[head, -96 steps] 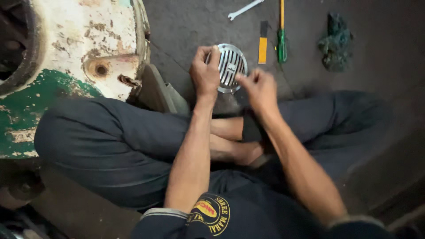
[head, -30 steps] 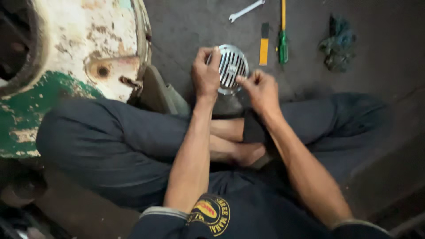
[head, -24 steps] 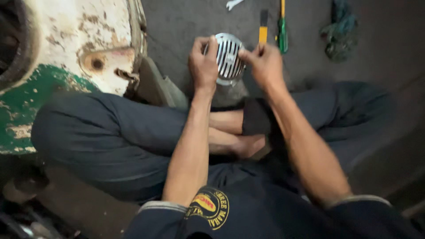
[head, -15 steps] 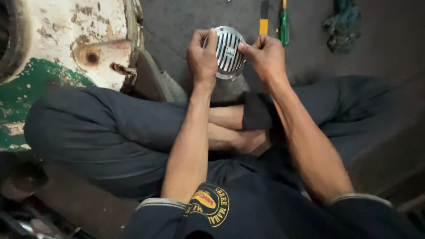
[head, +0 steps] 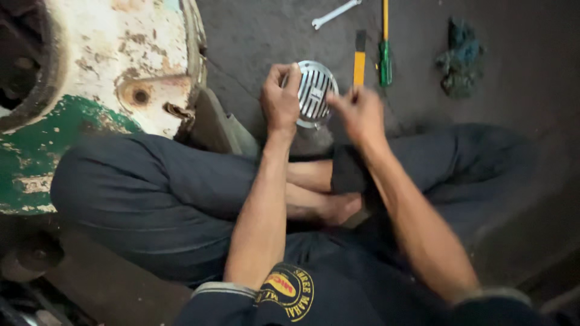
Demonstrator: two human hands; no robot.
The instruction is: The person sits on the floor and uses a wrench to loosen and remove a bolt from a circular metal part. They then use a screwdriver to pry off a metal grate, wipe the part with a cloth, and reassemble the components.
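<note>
Gripping the round slotted metal horn (head: 315, 92) by its near-left rim, the left hand (head: 280, 99) keeps it above the crossed legs. The right hand (head: 360, 110) is blurred just beside the horn's right edge; I cannot tell whether it grasps anything. Beyond the horn, on the floor (head: 260, 36), lie a yellow-handled tool (head: 359, 59), a green-handled screwdriver (head: 384, 51), a wrench (head: 334, 12) and a rag (head: 460, 55).

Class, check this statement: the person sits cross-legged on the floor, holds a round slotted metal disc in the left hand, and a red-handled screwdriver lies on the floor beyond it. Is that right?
Not quite. The screwdriver has a green handle with a yellow shaft end, not a red one, as the head view shows. The rest stands: the person sits cross-legged, the left hand holds the round slotted metal disc, and the screwdriver lies on the floor beyond it.
</note>
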